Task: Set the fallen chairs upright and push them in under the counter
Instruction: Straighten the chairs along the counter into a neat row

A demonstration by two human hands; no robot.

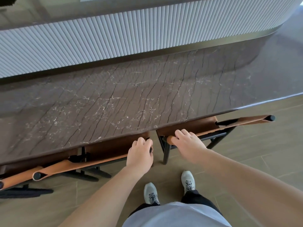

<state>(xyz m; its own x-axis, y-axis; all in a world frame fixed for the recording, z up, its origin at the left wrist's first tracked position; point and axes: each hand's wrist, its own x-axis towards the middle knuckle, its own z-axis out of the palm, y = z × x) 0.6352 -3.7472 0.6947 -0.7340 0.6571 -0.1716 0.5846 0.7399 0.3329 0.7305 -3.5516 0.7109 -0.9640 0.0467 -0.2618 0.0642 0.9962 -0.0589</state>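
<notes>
Two hands are on two chairs at once. The left hand [140, 155] curls over the black end cap of the backrest rail of the middle chair [105, 149], fingers wrapped round it in a grip. The right hand [188, 144] lies over the tan leather-wrapped end of the backrest rail of the right chair [211, 126]; its fingers drape forward over the top, and whether the thumb closes underneath cannot be made out from this angle, so it may be pressing rather than grasping.

Both chairs stand upright, seats partly beneath the overhang of the dark marble counter [131, 95], with their backrests just clear of its front edge. Each backrest rail runs left to right, roughly along the counter edge, so the push lies straight ahead of the person, across the rails' long axis. The hands sit at the two inner ends, either side of the narrow gap between the chairs; an off-centre push could, I judge, swing each chair round rather than slide it straight.

A third chair [18, 179] at far left, only partly in frame, looks upright and tucked in. Below stand grey sneakers [187, 180] on the wood-look tile floor [262, 161].
</notes>
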